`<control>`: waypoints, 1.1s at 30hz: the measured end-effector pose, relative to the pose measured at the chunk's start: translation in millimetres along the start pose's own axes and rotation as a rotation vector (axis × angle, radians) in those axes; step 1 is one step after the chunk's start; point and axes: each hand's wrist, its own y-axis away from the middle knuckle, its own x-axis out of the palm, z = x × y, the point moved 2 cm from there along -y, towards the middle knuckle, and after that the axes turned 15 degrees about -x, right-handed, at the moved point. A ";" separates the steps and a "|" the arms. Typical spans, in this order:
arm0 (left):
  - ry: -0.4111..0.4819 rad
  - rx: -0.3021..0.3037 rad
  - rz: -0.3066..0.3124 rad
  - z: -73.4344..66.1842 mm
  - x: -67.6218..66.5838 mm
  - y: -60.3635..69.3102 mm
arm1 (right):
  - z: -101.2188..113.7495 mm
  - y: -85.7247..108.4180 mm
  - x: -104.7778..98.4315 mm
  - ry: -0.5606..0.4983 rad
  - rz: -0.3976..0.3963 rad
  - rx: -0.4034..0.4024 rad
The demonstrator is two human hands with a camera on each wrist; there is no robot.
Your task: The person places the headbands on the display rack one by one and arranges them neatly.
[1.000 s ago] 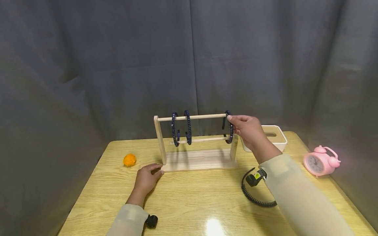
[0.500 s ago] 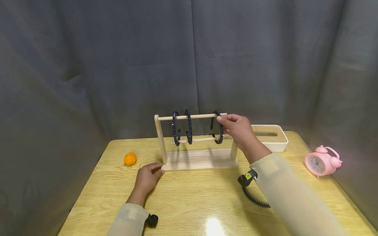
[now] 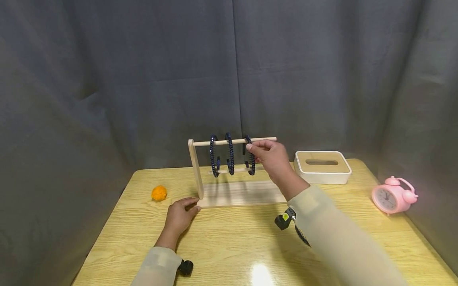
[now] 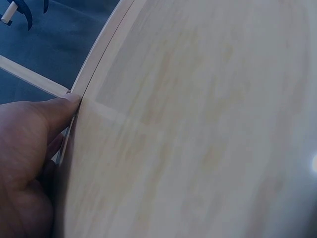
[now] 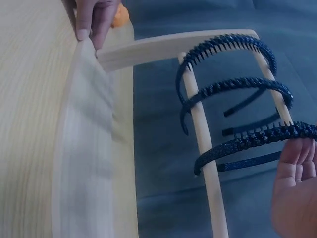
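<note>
A pale wooden rack [image 3: 243,192] with two horizontal rods stands in the middle of the table. Two dark blue toothed headbands, a left one [image 3: 212,157] and a middle one [image 5: 237,83], hang over its rods. My right hand [image 3: 273,161] pinches a third headband [image 5: 247,140] between thumb and fingers; this one also sits across both rods, right of the others. At the rack's front left corner, my left hand [image 3: 179,217] pinches the end of the base, its thumb [image 4: 67,101] on the edge. The right hand and forearm hide the rack's right upright.
Another headband [image 3: 302,235] lies on the table, mostly hidden under the right sleeve. A white tissue box [image 3: 323,174] with a wooden lid stands behind on the right, a pink alarm clock [image 3: 393,196] further right. An orange fuzzy ball [image 3: 159,193] lies left of the rack.
My right hand has slid its headband leftward along the rods, from their right end to near the middle headband. The left hand has stayed at the base corner.
</note>
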 end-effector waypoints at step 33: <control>0.004 -0.012 0.005 2.8 -3.1 -0.6 | -21.7 17.6 1.7 -0.008 0.014 -0.098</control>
